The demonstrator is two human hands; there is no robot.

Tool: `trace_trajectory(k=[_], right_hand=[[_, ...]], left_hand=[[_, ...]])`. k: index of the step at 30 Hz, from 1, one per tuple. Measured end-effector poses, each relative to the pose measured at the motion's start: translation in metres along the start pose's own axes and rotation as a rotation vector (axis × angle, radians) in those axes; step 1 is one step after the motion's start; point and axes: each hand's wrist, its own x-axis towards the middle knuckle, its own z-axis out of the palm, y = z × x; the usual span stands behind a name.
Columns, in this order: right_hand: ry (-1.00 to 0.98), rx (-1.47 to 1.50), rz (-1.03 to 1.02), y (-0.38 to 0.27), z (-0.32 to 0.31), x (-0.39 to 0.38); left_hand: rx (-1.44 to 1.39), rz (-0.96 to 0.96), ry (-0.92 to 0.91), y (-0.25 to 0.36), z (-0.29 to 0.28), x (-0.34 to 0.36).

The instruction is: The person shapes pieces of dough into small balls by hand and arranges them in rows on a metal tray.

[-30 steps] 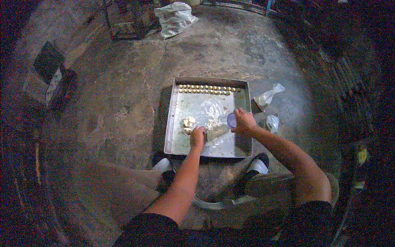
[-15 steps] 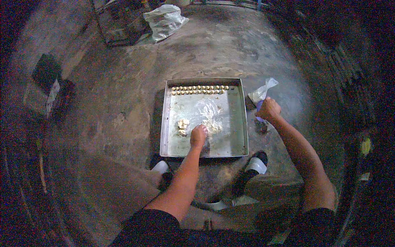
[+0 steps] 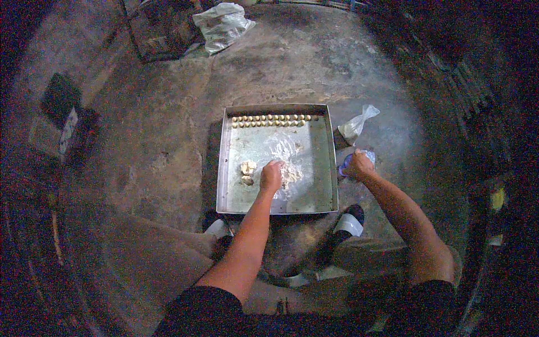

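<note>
A square metal tray (image 3: 236, 201) lies on the floor in front of me. Along its far side run two rows of small pale dough balls (image 3: 270, 121). White floury powder (image 3: 291, 175) is spread over the middle, with a torn lump of pale dough (image 3: 247, 167) to its left. My left hand (image 3: 271, 176) is at the powder's left edge, fingers curled together; what they hold, if anything, is hidden. Just outside the tray's right wall, my right hand (image 3: 360, 165) is closed on a purple and clear plastic packet (image 3: 345, 165), its contents unclear.
A tied clear plastic bag of pale contents (image 3: 350, 130) stands right of the tray. My feet flank the tray's near edge, the right shoe (image 3: 350, 222) close to its corner. Farther off are a large whitish sack (image 3: 222, 27) and a dark box (image 3: 63, 96) at left.
My right hand has moved nearer to me, away from the tied bag, with the purple packet. My left hand has shifted slightly up at the powder. The powder's near part looks more spread.
</note>
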Motion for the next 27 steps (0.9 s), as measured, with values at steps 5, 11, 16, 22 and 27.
trace_trajectory(k=[5,11,16,22,27], right_hand=[[-0.261,-0.196,0.023,-0.017,-0.041,-0.008],[-0.055,-0.675,-0.064,-0.068,-0.037,0.035],[-0.117,-0.344,-0.433,-0.122,0.003,0.083],[-0.201,0.001,-0.683,-0.169,0.058,0.107],[-0.217,0.125,-0.667,-0.168,0.097,0.105]], left_hand=[[-0.03,-0.206,0.025,0.003,-0.008,-0.008],[0.249,0.011,-0.08,-0.006,0.014,0.001],[0.126,-0.042,-0.497,-0.007,0.004,0.013],[-0.088,-0.142,0.031,-0.003,-0.016,-0.007],[-0.274,-0.367,0.167,-0.03,-0.017,-0.007]])
